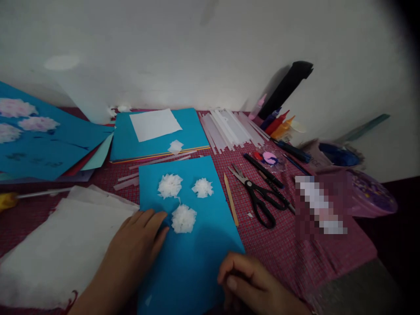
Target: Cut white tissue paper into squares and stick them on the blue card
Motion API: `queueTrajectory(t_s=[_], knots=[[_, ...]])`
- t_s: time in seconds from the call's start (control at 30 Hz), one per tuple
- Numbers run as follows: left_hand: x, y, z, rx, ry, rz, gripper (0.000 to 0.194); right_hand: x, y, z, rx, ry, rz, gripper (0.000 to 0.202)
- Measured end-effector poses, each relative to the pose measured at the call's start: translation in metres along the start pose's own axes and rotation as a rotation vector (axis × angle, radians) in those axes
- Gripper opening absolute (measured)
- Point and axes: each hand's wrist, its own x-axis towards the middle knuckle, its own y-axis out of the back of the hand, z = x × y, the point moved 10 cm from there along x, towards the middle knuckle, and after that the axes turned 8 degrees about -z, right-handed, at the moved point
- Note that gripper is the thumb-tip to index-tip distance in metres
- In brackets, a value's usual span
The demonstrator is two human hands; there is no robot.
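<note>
A blue sheet (203, 249) lies on the checked cloth, bearing three white ruffled paper puffs: one at upper left (169, 186), a smaller one at upper right (202, 187) and one below them (184, 218). My left hand (141, 234) rests on the sheet's left edge beside the lower puff, thumb and forefinger slightly apart with nothing seen between them. Over the lower right edge, my right hand (246, 280) is curled, its thumb against bent fingers; anything inside is hidden. A thin wooden stick (231, 199) lies along the sheet's right side.
White sheets (62, 249) lie left, near a yellow-handled tool (9, 201) and a decorated blue card (42, 140). Behind are stacked blue sheets (193, 127) and pale strips (229, 129). Black scissors (262, 199), pens, paint tubes (277, 122) and a pink container (374, 197) stand or lie right.
</note>
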Motion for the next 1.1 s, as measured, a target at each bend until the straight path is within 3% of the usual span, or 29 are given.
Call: queueTrajectory(t_s=[0.13,0.43,0.83,1.1], knots=[[-0.001,-0.003,-0.004,0.001,0.029,0.0,0.038,0.0,-0.001,-0.002,-0.026,0.021,-0.003,0.031],[-0.001,-0.004,-0.002,0.009,0.005,-0.017,0.039,-0.001,0.001,-0.001,-0.039,0.055,0.009,0.03],[-0.002,0.013,0.0,-0.156,-0.072,0.02,0.032,-0.001,0.001,0.0,-0.023,0.058,0.011,0.027],[0.001,0.005,-0.002,-0.098,-0.063,0.03,0.024,-0.001,0.003,0.004,-0.006,0.035,0.026,0.028]])
